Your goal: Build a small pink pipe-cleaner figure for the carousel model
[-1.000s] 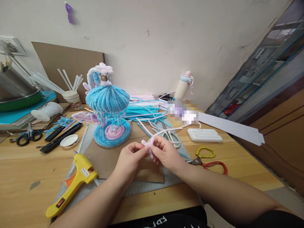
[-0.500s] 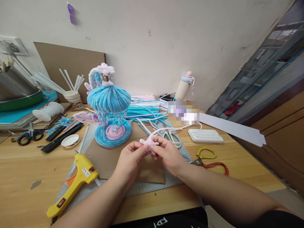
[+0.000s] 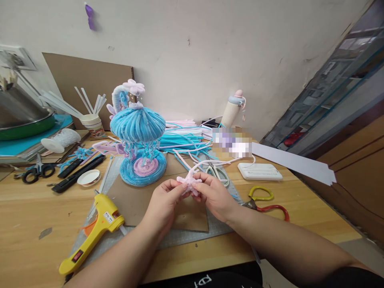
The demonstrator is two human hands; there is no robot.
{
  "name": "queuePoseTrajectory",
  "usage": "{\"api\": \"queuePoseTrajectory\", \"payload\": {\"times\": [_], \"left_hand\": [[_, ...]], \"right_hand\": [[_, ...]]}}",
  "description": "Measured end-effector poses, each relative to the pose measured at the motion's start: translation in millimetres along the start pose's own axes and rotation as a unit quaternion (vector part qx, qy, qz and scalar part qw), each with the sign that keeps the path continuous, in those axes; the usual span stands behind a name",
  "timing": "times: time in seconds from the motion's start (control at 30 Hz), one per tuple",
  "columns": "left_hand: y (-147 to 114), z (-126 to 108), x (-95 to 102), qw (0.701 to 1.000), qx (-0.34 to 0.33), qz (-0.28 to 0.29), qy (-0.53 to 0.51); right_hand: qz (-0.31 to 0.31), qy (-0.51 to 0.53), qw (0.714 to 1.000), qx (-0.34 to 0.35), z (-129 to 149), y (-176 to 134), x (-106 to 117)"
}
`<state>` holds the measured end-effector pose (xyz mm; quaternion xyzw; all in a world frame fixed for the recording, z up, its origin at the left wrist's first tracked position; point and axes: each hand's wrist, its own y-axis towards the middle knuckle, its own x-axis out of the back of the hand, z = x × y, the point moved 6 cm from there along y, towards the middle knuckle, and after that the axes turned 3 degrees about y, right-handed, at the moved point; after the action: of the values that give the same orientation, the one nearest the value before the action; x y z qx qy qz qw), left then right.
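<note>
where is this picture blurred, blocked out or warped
Head view: square pixelation hides whatever lies behind the white box; head view: bottle and shelving lean, likely wide-angle distortion; head view: fuzzy pink piece between left hand and right hand lacks fine detail.

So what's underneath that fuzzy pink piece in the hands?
Below the pink piece held between the left hand and right hand lies brown cardboard. The piece's own underside is hidden from view.

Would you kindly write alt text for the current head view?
Left hand and right hand pinch a pale pink fuzzy piece above brown cardboard. Beyond stands a blue domed craft; a yellow glue gun lies at left.
</note>
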<state>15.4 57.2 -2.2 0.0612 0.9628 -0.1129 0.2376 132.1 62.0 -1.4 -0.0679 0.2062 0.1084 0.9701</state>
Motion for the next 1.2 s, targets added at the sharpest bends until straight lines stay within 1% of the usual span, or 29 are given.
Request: {"api": "queuePoseTrajectory", "payload": {"times": [0.2,0.33,0.5,0.73,0.9,0.97,1.07,1.13,1.2], "left_hand": [[3.1,4.6,1.0,0.999,-0.030,0.005,0.041],[4.4,7.8,2.0,0.999,-0.022,-0.006,0.035],[2.9,9.0,4.3,0.999,-0.010,-0.014,0.038],[2.6,5.8,3.6,0.994,-0.029,-0.024,0.104],[2.1,7.4,2.8,0.995,-0.011,-0.028,0.099],[1.2,6.8,1.3,0.996,0.000,-0.019,0.092],[0.7,6.0,-1.8,0.993,0.024,0.017,0.112],[1.1,6.1,-3.3,0.987,0.043,0.049,0.146],[1.8,5.5,-4.3,0.978,0.046,0.079,0.188]], "right_hand": [[-0.016,-0.027,1.000,0.003,2.5,0.1,0.0],[-0.029,-0.034,0.999,0.002,0.7,1.6,2.7],[-0.030,-0.051,0.998,0.005,0.1,2.8,4.4],[-0.047,-0.077,0.996,0.018,-0.1,1.7,6.4],[-0.052,-0.074,0.996,0.013,-2.4,2.8,7.0],[-0.036,-0.094,0.995,0.019,1.0,3.5,5.6],[-0.007,-0.153,0.988,0.026,9.7,3.5,4.0],[0.009,-0.202,0.979,0.012,13.5,2.9,4.5],[0.028,-0.235,0.972,-0.009,14.6,2.3,4.8]]}}
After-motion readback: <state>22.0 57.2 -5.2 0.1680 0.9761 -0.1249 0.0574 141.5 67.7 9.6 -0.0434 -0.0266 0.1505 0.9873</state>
